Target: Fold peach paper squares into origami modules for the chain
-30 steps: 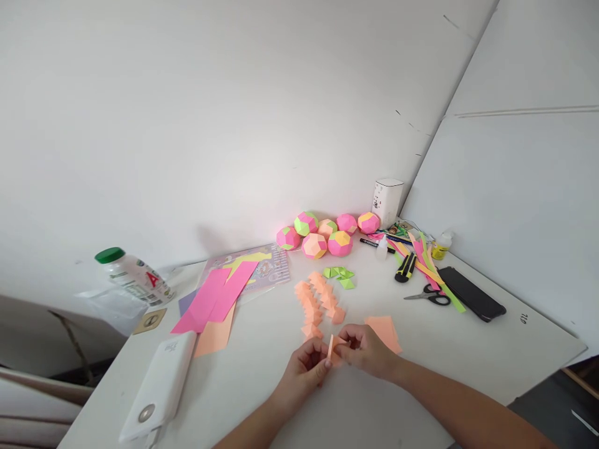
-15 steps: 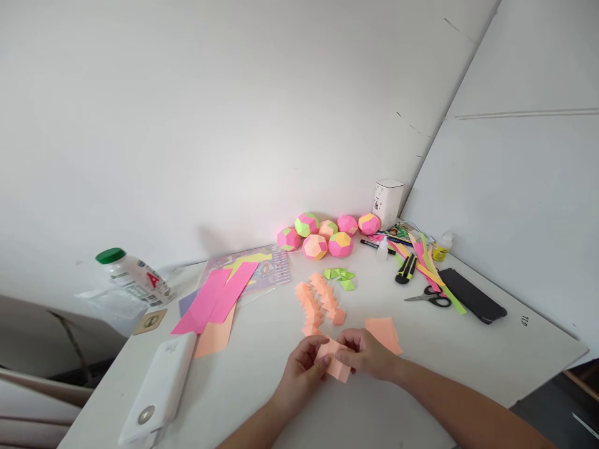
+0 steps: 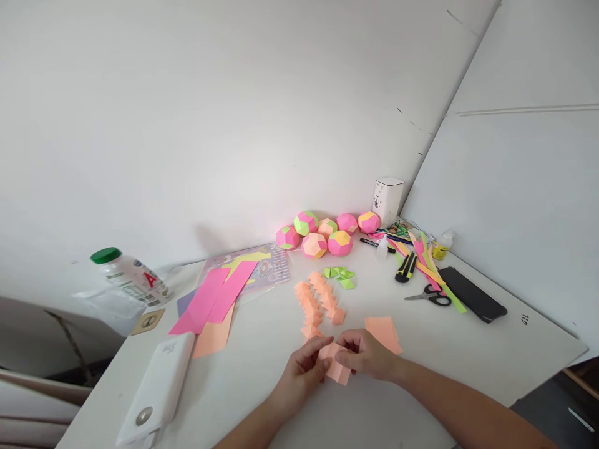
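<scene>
A creased piece of peach paper is held between both hands, just above the near part of the table. My left hand pinches its left side, with the thumb in front. My right hand grips its upper right side between thumb and fingers. Beyond my hands lie two rows of folded peach paper pieces. Several small folded green pieces sit behind them. Flat peach paper sheets rest just right of my right hand.
Several coloured paper balls line the wall. Scissors, a utility knife, paper strips and a black case lie right. Pink sheets, a white power-bank-like device and a green-capped bottle are left.
My left fingers have shifted slightly along the peach paper's top edge. The right hand stays almost still. The view has moved very slightly.
</scene>
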{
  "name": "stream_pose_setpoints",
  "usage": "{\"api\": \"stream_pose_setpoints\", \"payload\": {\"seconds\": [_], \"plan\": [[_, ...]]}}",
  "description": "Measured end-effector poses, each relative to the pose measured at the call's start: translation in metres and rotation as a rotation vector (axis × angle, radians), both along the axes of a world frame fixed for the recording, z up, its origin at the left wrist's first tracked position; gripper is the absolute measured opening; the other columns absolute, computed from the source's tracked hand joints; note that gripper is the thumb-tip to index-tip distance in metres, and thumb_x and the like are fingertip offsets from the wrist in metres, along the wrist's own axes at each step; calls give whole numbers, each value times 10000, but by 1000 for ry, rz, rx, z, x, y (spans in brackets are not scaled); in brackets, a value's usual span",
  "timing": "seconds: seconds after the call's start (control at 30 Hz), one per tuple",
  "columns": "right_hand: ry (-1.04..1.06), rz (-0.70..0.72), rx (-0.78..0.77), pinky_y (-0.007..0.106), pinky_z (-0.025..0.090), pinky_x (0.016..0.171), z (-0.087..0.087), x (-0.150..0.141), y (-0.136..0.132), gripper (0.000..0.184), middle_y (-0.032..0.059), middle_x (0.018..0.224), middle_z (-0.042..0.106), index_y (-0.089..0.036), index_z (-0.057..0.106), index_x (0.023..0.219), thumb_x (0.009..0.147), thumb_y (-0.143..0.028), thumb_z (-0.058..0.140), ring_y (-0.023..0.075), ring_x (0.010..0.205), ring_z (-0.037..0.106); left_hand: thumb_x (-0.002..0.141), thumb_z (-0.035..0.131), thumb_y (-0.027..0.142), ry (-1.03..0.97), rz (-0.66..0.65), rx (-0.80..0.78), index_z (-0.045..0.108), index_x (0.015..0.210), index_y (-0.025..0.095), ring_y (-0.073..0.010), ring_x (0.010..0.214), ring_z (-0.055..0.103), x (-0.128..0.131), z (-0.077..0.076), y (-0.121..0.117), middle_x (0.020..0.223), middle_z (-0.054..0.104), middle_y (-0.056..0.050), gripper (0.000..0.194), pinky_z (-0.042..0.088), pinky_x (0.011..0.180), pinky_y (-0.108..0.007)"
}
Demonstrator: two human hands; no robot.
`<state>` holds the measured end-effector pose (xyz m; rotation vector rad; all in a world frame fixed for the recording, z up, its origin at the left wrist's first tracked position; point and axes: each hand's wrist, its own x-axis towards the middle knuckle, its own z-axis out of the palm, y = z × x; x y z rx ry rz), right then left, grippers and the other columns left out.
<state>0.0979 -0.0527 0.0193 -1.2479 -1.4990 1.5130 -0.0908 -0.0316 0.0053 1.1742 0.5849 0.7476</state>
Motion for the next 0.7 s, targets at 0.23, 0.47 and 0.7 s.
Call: {"api": "stream_pose_setpoints", "payload": {"seconds": [0.23, 0.47, 0.7], "plan": [[13, 16, 17, 218, 400, 505, 1, 1, 1, 258, -46, 586, 397, -172, 416, 622, 800, -288, 561, 94, 539, 428, 788, 641, 387, 25, 11, -81, 614, 1145, 292, -108, 663, 485, 0, 6, -3, 797, 548, 5, 370, 414, 603, -231], [-3, -26, 93, 211, 375, 490, 4, 1, 1, 236, -39, 637, 404, -159, 461, 609, 786, -261, 579, 87, 540, 421, 751, 659, 447, 118, 24, -93, 601, 1162, 256, -102, 627, 453, -2, 5, -3, 741, 520, 15, 457, 402, 615, -240], [-19, -75, 158, 216, 328, 486, 3, 0, 1, 223, -31, 641, 418, -150, 567, 635, 793, -304, 602, 88, 543, 397, 751, 641, 466, 165, 35, -8, 634, 1121, 252, -106, 620, 415, 0, 4, -3, 791, 475, 2, 428, 407, 588, -246]]}}
